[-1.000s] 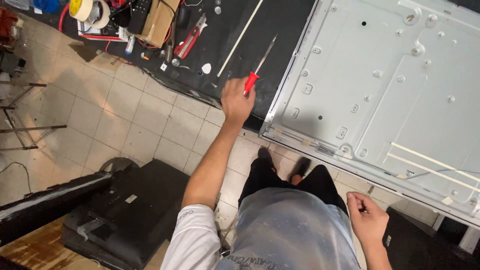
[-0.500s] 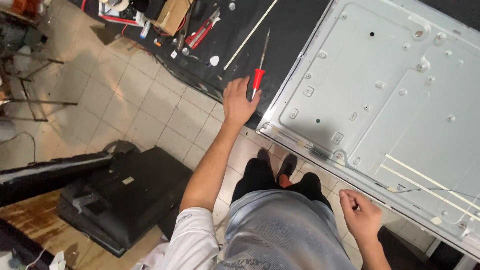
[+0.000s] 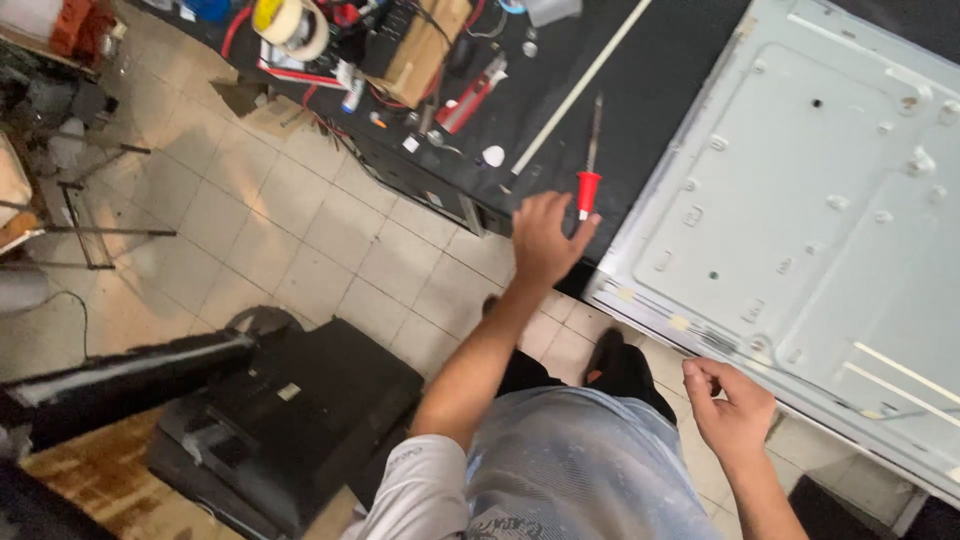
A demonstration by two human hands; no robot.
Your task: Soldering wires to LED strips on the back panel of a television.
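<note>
We see our left hand [image 3: 545, 240] reaching out over the near edge of the black desk [image 3: 660, 90], fingers loosely spread, with the fingertips just at the red handle of a screwdriver [image 3: 590, 160]. Whether they actually touch the handle we cannot tell; the hand does not wrap around it. The screwdriver lies flat on the desk near that edge, its metal shaft pointing away from us toward the far side. Just beside it, a long white strip [image 3: 580, 85] lies at a slant across the desk top.

Our right hand [image 3: 730, 405] hangs low, close to the near edge of a large grey metal panel [image 3: 800, 190] that lies on the desk's right part. Its fingers are curled in loosely and hold nothing we can make out.

Toward the desk's far left corner sit a roll of tape [image 3: 290, 22], a brown cardboard box [image 3: 425, 45] and a red tool [image 3: 470, 95]. Below, on the tiled floor [image 3: 300, 230], a black flat device [image 3: 290, 420] lies to our left.
</note>
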